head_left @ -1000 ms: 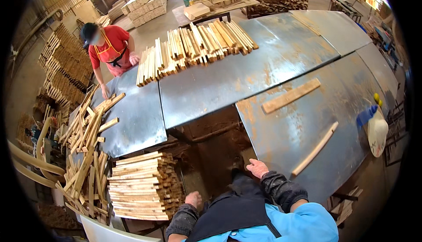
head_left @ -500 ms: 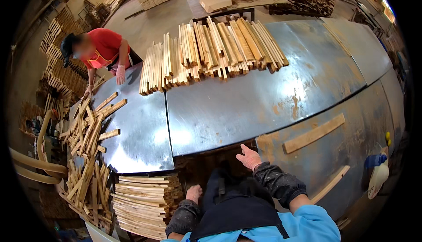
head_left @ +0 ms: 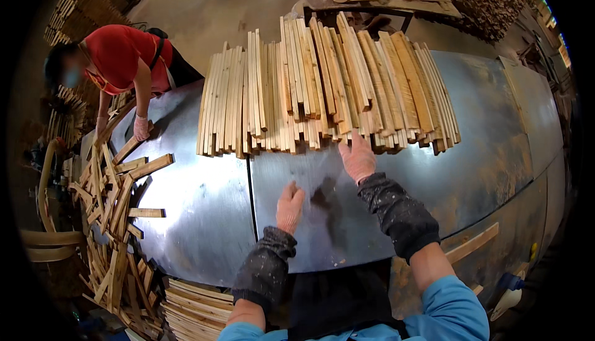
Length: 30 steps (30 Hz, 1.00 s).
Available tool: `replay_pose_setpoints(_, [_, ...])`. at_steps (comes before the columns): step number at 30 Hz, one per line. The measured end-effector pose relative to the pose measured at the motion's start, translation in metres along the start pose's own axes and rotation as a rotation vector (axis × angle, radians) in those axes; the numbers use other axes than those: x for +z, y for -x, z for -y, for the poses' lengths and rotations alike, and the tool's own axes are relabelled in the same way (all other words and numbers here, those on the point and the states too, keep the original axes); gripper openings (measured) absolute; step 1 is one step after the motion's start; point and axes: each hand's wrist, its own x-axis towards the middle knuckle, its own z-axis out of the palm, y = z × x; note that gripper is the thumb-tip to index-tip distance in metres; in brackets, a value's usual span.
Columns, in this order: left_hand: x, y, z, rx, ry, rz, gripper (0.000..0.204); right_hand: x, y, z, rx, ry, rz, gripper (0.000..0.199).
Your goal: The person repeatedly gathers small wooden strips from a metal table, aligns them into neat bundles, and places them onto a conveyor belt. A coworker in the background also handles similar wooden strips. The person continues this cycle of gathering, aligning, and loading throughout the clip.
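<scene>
Sheet-metal counter [head_left: 204, 217], woodshop. My right hand [head_left: 358, 158] touches the wood slat pile's [head_left: 322, 87] near ends, fingers spread; left hand [head_left: 289, 206] hovers, released. Risk: overhanging slats slide off if tugged unevenly.

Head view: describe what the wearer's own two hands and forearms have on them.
The left hand and the right hand each wear a thin pinkish work glove. Dark knitted sleeve covers, flecked with pale dust, run from the wrists up the forearms. Above them, light blue shirt sleeves show near the elbows.
</scene>
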Motion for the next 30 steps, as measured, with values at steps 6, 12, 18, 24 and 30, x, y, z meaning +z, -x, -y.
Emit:
replay_pose_setpoints(6, [0.020,-0.149,-0.078,0.125,-0.214,-0.136,0.096,0.028,-0.066,0.029,0.251,0.256,0.139,0.083])
replay_pose_setpoints(12, [0.040,-0.228,-0.147,0.143,-0.487,-0.214,0.110,0.025,-0.084,0.017,0.277,0.108,-0.090,0.079])
replay_pose_setpoints(18, [0.047,-0.257,-0.148,0.112,-0.704,-0.150,0.107,0.033,-0.112,0.016,0.355,-0.157,-0.261,0.085])
replay_pose_setpoints(24, [0.042,-0.264,-0.140,0.149,-0.649,-0.128,0.108,0.052,-0.118,0.022,0.126,-0.230,-0.372,0.069])
replay_pose_setpoints(30, [0.042,-0.264,-0.138,0.155,-0.682,-0.135,0.106,-0.004,-0.131,0.020,0.020,0.058,0.045,0.083])
